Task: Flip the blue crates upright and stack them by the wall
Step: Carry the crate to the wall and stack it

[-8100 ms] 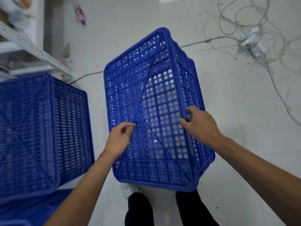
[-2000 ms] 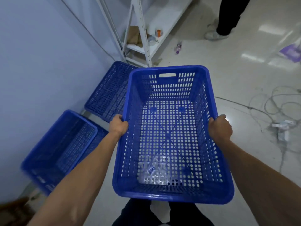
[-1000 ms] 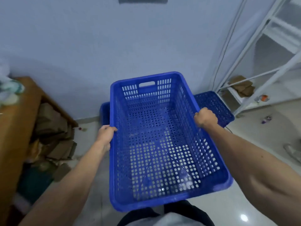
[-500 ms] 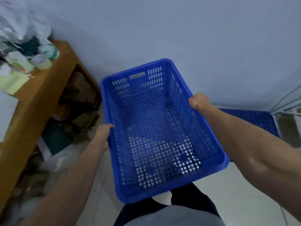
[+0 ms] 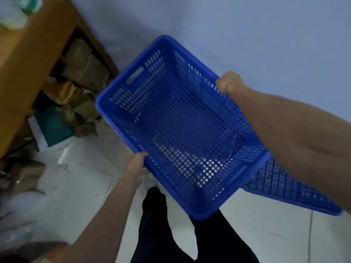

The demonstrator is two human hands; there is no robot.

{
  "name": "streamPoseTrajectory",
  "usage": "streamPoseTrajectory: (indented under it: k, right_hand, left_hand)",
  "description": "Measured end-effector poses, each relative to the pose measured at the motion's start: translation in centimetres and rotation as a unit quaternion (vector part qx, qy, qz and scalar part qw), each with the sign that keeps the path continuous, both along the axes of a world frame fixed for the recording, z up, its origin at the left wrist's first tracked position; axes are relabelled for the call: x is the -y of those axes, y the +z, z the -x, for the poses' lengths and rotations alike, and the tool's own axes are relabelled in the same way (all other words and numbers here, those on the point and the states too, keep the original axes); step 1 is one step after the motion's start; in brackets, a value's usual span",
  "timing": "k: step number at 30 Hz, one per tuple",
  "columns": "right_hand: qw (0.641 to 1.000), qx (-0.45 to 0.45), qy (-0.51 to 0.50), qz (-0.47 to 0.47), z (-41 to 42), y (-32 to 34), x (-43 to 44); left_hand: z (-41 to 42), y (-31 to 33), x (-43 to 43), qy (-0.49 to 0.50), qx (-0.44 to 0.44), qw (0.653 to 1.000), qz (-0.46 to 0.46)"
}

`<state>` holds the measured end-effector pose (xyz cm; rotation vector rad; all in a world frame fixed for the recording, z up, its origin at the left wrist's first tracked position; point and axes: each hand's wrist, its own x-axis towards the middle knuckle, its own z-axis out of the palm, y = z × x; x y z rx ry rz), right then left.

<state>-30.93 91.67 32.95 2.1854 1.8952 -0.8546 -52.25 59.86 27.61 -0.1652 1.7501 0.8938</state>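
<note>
The blue crate [image 5: 182, 126] is held in the air, open side up, its long axis running from far left to near right, with the handle-slot end far left toward the wall [image 5: 247, 31]. The left hand [image 5: 137, 166] grips the near long rim; the right hand [image 5: 230, 83] is closed over the far rim. A second crate [image 5: 290, 188] lies on the floor [image 5: 79, 186] to the right.

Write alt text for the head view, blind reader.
A person's left hand and right hand grip the long rims of an upright blue crate, carried above a pale tiled floor near a wall. Another blue crate lies behind it; a cluttered wooden desk stands left.
</note>
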Motion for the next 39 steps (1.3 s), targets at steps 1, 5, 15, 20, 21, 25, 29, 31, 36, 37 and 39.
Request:
streamPoseTrajectory:
  k: [1,5,15,20,21,25,29,31,36,37,39]
  right_hand:
    - [1.000,0.009,0.001,0.003,0.0,-0.8,-0.3]
    - [0.997,0.069,0.012,-0.007,-0.1,-3.5,-1.9]
    - [0.990,0.109,0.080,-0.036,1.4,-5.3,-9.0]
    - [0.990,0.102,0.087,-0.049,2.3,-5.3,-12.0]
    - [0.989,0.101,0.093,-0.047,2.5,-5.5,-12.2]
    - [0.989,0.096,0.109,-0.039,3.0,-6.9,-13.6]
    - [0.988,0.068,0.139,-0.023,2.2,-7.9,-14.5]
    - [0.987,0.056,0.149,-0.036,1.6,-8.6,-14.2]
    - [0.978,0.021,0.175,-0.109,-0.4,-9.8,-11.2]
    - [0.977,0.009,0.177,-0.121,-0.8,-9.9,-10.1]
    - [0.976,-0.020,0.184,-0.116,-1.4,-10.0,-7.0]
  left_hand:
    - [-0.6,-0.8,-0.1,0.004,0.003,1.000,0.005]
    - [-2.4,-4.4,-0.9,0.025,0.033,0.999,0.012]
    - [-5.4,-7.9,-5.4,0.074,0.126,0.989,0.028]
    - [-7.3,-8.0,-7.0,0.081,0.146,0.986,-0.011]
    - [-7.5,-8.1,-7.0,0.088,0.150,0.985,-0.015]
    - [-7.7,-8.6,-7.9,0.091,0.161,0.983,-0.016]
    - [-7.4,-9.0,-8.7,0.056,0.148,0.987,-0.018]
    - [-6.6,-9.1,-8.8,0.011,0.151,0.988,-0.028]
    - [-4.2,-8.8,-9.5,-0.158,0.158,0.974,-0.024]
    - [-3.9,-8.6,-9.6,-0.169,0.167,0.971,-0.012]
    - [-3.8,-8.1,-9.8,-0.179,0.180,0.967,0.005]
